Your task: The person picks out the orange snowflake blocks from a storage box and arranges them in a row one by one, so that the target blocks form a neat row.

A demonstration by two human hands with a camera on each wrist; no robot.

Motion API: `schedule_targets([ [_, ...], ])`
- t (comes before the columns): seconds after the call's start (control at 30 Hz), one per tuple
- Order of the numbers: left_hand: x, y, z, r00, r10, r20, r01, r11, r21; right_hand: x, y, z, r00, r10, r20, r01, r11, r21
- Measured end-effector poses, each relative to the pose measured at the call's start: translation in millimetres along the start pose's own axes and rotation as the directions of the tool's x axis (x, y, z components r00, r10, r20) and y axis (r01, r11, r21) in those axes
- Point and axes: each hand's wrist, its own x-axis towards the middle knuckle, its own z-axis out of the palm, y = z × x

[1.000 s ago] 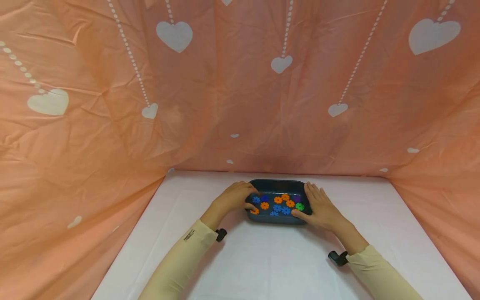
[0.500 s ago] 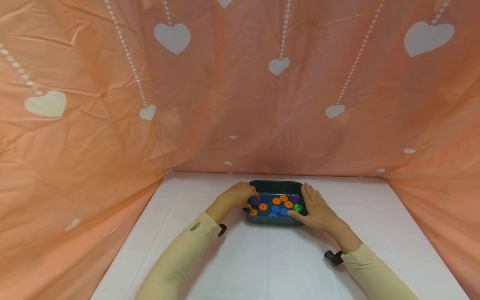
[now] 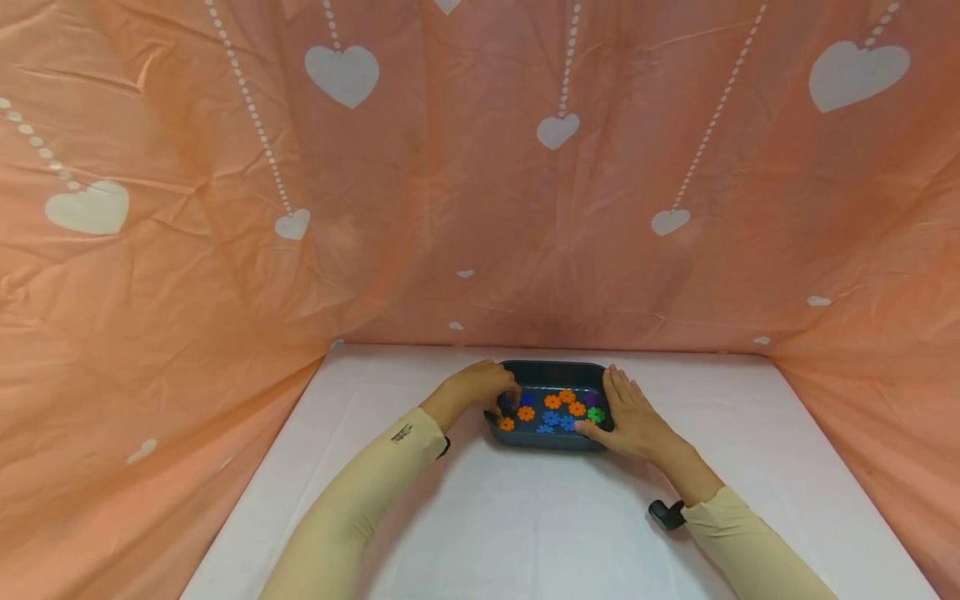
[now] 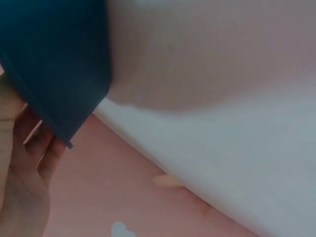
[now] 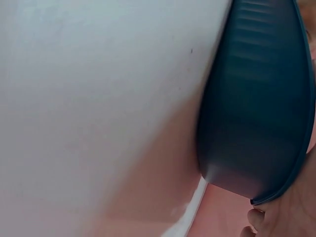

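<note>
A dark blue-grey tray (image 3: 551, 443) stands near the table's back edge, its outer wall also showing in the left wrist view (image 4: 54, 64) and right wrist view (image 5: 252, 113). Inside lie several flower-shaped pieces: orange (image 3: 577, 409), blue (image 3: 567, 423), green (image 3: 596, 414) and purple (image 3: 591, 400). My left hand (image 3: 477, 389) reaches over the left rim, fingers bent down into the left end; whether they pinch a piece is hidden. My right hand (image 3: 636, 423) rests along the right rim, fingers straight and thumb over the front right corner.
A white cloth covers the table (image 3: 510, 517). Behind it and at both sides hangs an orange-pink curtain (image 3: 480, 192) with white hearts. Black wrist cameras sit at the sleeve ends, the right one (image 3: 666, 515) standing out from the wrist.
The left fingers have bent further down over the tray's left end, and the light blue piece there is no longer visible. The right hand keeps its place on the rim.
</note>
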Motion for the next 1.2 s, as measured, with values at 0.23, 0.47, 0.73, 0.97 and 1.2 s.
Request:
schedule_targets([
  [0.23, 5.5, 1.5, 1.9, 1.000, -0.005, 0.028, 0.005, 1.000, -0.014, -0.4, 0.4, -0.2, 1.000, 0.004, 0.000, -0.004, 1.000, 0.001],
  [0.47, 10.3, 2.9, 5.3, 0.997, 0.001, 0.079, 0.004, 0.999, -0.052, 0.6, 1.1, 2.0, 1.000, 0.006, -0.014, -0.005, 1.000, 0.003],
  [0.73, 11.1, 4.5, 4.7, 0.997, 0.011, 0.079, -0.007, 0.999, -0.050, 0.3, -1.1, 0.1, 1.000, 0.021, -0.008, -0.021, 1.000, -0.001],
  [0.97, 12.3, 5.4, 7.2, 0.997, 0.003, 0.071, 0.002, 0.998, -0.066, 0.0, -1.2, -0.7, 1.000, 0.015, -0.013, -0.015, 1.000, 0.000],
  [1.2, 13.6, 6.8, 10.3, 0.997, 0.006, 0.079, -0.002, 0.999, -0.050, 0.5, 0.2, 1.1, 1.000, 0.008, -0.017, -0.008, 1.000, -0.003],
])
